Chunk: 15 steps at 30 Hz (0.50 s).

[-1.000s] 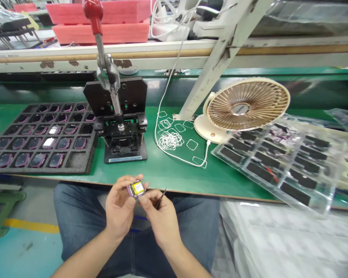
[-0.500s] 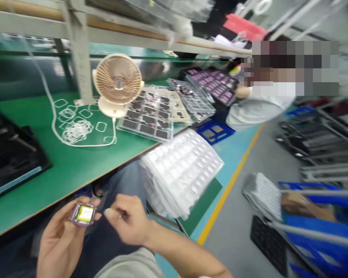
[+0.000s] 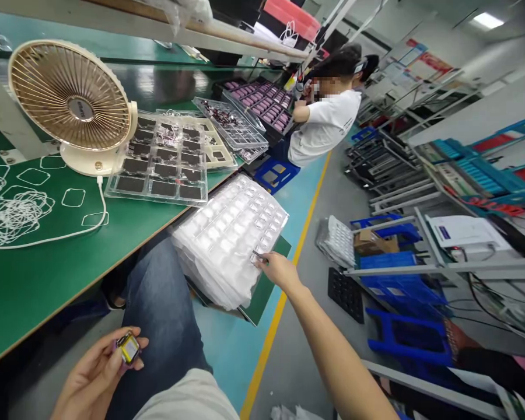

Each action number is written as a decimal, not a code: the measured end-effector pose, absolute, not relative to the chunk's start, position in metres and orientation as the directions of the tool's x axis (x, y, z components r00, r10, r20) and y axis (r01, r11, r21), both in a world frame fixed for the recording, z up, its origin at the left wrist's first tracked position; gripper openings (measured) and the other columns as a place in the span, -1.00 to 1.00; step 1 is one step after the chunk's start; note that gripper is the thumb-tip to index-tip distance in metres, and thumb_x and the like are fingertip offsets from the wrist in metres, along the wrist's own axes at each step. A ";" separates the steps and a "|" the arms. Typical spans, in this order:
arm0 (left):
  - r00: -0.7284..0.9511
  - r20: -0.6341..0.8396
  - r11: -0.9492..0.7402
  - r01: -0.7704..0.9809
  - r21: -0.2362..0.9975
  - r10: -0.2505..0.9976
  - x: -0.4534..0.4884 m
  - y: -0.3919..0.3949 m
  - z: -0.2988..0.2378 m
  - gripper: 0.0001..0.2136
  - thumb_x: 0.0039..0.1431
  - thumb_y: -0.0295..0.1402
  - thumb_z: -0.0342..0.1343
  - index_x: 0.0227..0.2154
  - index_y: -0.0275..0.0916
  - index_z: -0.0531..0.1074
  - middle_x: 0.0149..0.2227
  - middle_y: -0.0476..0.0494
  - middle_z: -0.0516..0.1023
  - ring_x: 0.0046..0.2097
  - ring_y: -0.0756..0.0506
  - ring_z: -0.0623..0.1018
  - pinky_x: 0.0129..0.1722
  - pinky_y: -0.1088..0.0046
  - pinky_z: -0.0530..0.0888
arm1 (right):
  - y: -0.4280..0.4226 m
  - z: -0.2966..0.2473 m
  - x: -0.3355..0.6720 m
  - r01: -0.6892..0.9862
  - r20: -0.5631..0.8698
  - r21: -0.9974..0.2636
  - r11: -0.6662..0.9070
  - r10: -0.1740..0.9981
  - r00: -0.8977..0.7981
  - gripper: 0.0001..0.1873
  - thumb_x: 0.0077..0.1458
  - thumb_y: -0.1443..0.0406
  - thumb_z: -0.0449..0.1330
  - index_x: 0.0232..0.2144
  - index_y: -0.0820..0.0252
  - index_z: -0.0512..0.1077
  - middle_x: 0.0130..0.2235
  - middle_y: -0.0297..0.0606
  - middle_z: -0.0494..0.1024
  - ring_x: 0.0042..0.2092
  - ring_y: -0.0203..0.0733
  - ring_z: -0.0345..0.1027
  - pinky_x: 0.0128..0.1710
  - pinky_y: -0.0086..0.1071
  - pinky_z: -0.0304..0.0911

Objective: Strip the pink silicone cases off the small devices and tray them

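My left hand point(image 3: 109, 364) is closed around a small square electronic device point(image 3: 130, 348) with a yellow-edged, silver-white cell on its face and a purple rim. It is held low, over my lap. My right hand point(image 3: 276, 269) reaches out to the right edge of a stack of white plastic trays point(image 3: 227, 233) with rows of small pockets. Between its thumb and fingers is a slim dark tool, apparently tweezers point(image 3: 259, 255), whose tip is at one of the pockets. Whether the tip grips anything is too small to tell.
On the green bench point(image 3: 70, 274) stand a cream fan point(image 3: 76, 108), a pile of thin white frames point(image 3: 17, 216) and a clear tray of dark flat parts point(image 3: 161, 163). A co-worker point(image 3: 324, 122) sits farther along. Blue stools point(image 3: 396, 338) and metal racks line the right side.
My right hand has moved from beside the device out to the right, onto the white trays. My left hand still holds the device, slightly lower. The view has swung right.
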<state>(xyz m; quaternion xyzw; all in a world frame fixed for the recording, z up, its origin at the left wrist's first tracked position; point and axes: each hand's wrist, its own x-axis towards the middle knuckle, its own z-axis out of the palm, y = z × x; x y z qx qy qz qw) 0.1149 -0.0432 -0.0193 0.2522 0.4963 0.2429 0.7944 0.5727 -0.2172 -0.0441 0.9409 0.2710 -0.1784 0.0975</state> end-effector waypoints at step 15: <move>0.440 -0.651 0.770 -0.169 0.616 0.618 0.114 -0.043 -0.023 -0.52 0.04 -0.11 0.51 0.00 -0.21 0.71 0.03 -0.36 0.71 0.01 -0.39 0.71 -0.18 0.30 0.71 | -0.235 -0.066 0.573 0.559 -0.187 -0.067 -0.826 0.561 0.806 -0.65 0.26 0.11 0.30 0.02 0.10 0.61 0.09 -0.13 0.63 0.05 0.00 0.51 -0.11 -0.32 0.32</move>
